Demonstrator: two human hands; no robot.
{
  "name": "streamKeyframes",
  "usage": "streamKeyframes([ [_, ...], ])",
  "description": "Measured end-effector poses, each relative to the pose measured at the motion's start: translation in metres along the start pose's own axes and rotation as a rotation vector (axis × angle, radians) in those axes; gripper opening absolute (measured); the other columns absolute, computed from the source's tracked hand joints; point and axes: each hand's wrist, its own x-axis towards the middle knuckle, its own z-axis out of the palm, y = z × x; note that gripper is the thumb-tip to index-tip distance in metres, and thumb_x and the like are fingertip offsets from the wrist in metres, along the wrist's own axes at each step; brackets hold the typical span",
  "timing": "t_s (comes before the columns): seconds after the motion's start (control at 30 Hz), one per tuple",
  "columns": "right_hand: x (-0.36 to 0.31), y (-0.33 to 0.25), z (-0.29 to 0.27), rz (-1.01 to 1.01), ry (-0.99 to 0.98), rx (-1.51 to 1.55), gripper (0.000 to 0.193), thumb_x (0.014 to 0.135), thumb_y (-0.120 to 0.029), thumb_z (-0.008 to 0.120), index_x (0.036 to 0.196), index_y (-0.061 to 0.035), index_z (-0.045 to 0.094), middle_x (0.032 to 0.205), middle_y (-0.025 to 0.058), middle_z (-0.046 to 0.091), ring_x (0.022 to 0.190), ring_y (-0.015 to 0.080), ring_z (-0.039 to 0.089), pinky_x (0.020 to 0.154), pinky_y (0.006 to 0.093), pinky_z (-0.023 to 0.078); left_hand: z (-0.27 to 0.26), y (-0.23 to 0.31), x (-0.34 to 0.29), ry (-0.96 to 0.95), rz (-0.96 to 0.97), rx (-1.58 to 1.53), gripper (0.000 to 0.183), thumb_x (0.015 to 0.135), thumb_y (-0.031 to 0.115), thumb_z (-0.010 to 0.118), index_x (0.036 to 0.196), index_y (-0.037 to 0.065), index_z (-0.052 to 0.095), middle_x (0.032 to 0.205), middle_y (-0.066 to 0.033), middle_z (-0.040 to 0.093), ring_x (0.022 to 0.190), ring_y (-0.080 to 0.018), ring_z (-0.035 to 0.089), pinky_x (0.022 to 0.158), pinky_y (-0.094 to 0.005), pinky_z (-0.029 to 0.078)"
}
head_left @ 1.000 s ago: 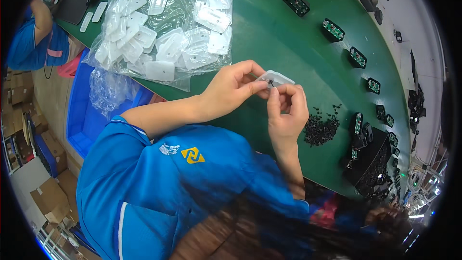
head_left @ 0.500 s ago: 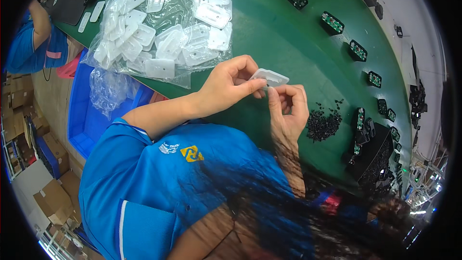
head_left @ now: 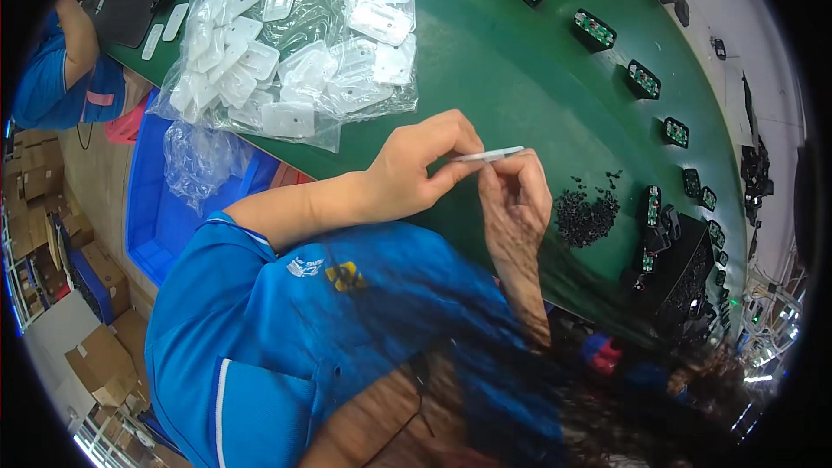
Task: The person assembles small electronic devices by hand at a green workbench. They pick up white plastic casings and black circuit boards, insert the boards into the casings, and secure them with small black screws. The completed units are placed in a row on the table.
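A thin white plastic cover (head_left: 501, 154) is held nearly edge-on above the green table. My left hand (head_left: 425, 160) is closed, pinching its left end between thumb and fingers. At the other end my right hand (head_left: 517, 195) also grips it, thumb beneath and fingers bent over. Whether a small part sits under my right fingertips is hidden. Just right of that hand lies a pile of tiny black parts (head_left: 586, 217). Beyond my left hand, a transparent plastic bag (head_left: 325, 22) holds many similar white covers (head_left: 289, 120).
Black housings with green circuit boards (head_left: 643, 80) line the right side of the green table (head_left: 485, 61). A black box (head_left: 680, 273) stands near its right edge. Left of the table is a blue bin (head_left: 152, 230) with crumpled plastic. Another person's arm (head_left: 80, 43) shows at far left.
The white cover has tilted from showing its broad face to nearly edge-on. Both hands still hold it, and my right fingers have closed over its right end.
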Motion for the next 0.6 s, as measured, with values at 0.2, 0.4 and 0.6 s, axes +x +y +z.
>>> streamKeyframes([
  [0.2,-0.001,0.011,-0.012,-0.012,0.116,-0.014,0.025,0.08,-0.012,0.074,0.095,-0.0019,0.058,0.089,0.0012,0.049,0.063,0.0061,0.041,0.053,0.0196,0.035,0.004,0.007,0.001,0.079,-0.387,-0.492,0.008,0.089,0.002,0.06,0.088,-0.002,0.053,0.089,-0.0073,0.054,0.078,-0.0139,0.062,0.068,-0.0258,0.052],
  [0.4,0.006,0.013,-0.019,0.129,-0.012,0.104,0.02,0.082,-0.008,0.072,0.09,-0.0014,0.055,0.094,0.0007,0.047,0.067,0.0054,0.04,0.056,0.0182,0.034,0.006,0.01,0.007,0.009,-0.478,-0.511,0.01,0.09,0.006,0.06,0.088,-0.002,0.053,0.087,-0.0058,0.057,0.077,-0.0132,0.062,0.07,-0.0255,0.052],
  [0.6,0.013,0.017,-0.021,0.206,-0.126,0.275,0.016,0.084,-0.005,0.068,0.082,-0.0033,0.052,0.081,-0.002,0.044,0.066,0.0027,0.04,0.054,0.0175,0.032,0.005,-0.003,0.002,-0.038,-0.585,-0.691,0.013,0.093,0.01,0.057,0.099,-0.002,0.056,0.093,-0.0064,0.062,0.078,-0.0134,0.064,0.072,-0.0264,0.053],
])
